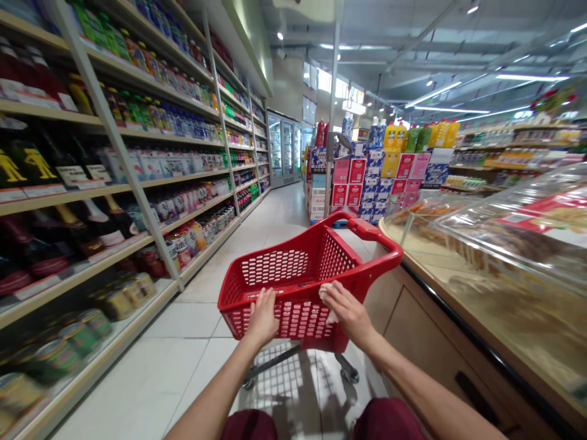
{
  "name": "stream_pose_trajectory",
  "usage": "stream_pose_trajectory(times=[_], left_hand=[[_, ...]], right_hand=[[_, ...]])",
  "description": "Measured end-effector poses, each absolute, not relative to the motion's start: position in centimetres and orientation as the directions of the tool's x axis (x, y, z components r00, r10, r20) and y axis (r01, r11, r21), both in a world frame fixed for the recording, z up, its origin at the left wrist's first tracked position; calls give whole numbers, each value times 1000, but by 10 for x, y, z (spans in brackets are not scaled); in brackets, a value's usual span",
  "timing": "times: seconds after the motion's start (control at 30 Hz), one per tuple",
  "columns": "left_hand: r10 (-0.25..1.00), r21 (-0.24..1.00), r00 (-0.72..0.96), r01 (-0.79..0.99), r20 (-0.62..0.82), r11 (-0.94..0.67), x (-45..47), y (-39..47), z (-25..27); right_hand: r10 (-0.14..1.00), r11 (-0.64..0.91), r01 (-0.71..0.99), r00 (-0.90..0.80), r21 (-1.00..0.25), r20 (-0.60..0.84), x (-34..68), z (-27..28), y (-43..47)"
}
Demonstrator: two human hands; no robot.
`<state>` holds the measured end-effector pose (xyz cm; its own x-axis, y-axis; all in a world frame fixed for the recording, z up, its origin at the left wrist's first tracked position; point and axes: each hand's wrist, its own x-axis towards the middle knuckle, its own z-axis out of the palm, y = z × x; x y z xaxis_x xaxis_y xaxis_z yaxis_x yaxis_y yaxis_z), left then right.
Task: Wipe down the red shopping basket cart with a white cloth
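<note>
Passage beside a cart (298, 294).
Bare floor (183, 348) runs between cart and shelves (120, 143); the counter (422, 342) closes the person's right; boxes (339, 195) stand beyond.

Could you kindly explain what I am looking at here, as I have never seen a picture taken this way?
Certainly. There is no machine: these are a person's own bare hands, seen by a camera worn on the head, looking forward and down. The left hand is at the near rim of a red shopping cart, with its fingertips at the top edge. The right hand holds a crumpled whitish cloth or tissue against the cart's near side. The cart stands on a tiled floor. Stocked shelves run along the picture's left, and a counter with clear plastic packages on it is at the right.
</note>
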<state>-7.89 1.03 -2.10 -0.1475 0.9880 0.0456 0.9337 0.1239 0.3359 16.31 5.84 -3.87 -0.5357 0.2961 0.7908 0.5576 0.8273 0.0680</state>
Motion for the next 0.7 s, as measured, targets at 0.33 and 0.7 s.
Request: stream_pose_trajectory(times=[0.33, 0.7], left_hand=[[993, 329, -92, 942, 68, 65, -116, -5, -15], [962, 361, -244, 914, 126, 184, -202, -43, -39]], right_hand=[[304, 887, 456, -688, 67, 659, 114, -83, 35], [162, 963, 262, -748, 61, 643, -15, -88, 13]])
